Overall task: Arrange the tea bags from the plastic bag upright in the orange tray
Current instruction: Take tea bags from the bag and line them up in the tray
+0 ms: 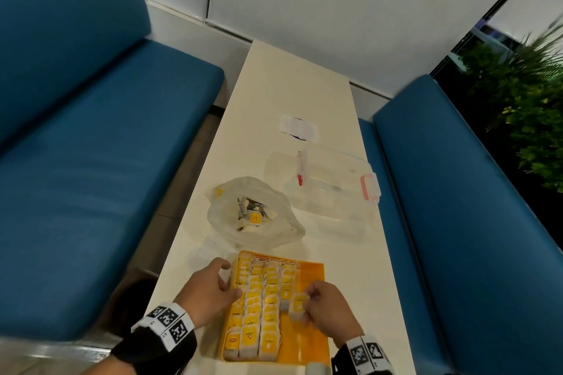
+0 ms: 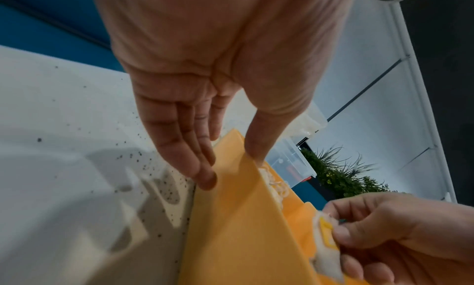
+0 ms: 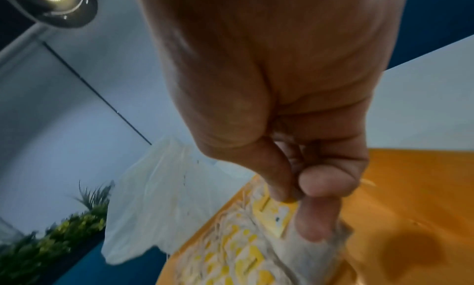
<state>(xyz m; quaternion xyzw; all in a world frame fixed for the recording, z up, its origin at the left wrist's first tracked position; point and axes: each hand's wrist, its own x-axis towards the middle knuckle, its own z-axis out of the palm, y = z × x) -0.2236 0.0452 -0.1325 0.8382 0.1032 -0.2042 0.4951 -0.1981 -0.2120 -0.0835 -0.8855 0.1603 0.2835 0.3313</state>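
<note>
The orange tray lies at the near end of the table, with several rows of yellow-tagged tea bags standing in its left part. My right hand pinches one tea bag beside the rightmost row, seen also as the tea bag under my right hand. My left hand rests on the tray's left wall, fingers straight outside the tray wall and thumb over its rim. The clear plastic bag holding more tea bags lies just beyond the tray.
A clear lidded container with pink clasps stands beyond the bag on the right. A white paper lies farther back. Blue benches flank the narrow white table. Dark tea crumbs speckle the table left of the tray.
</note>
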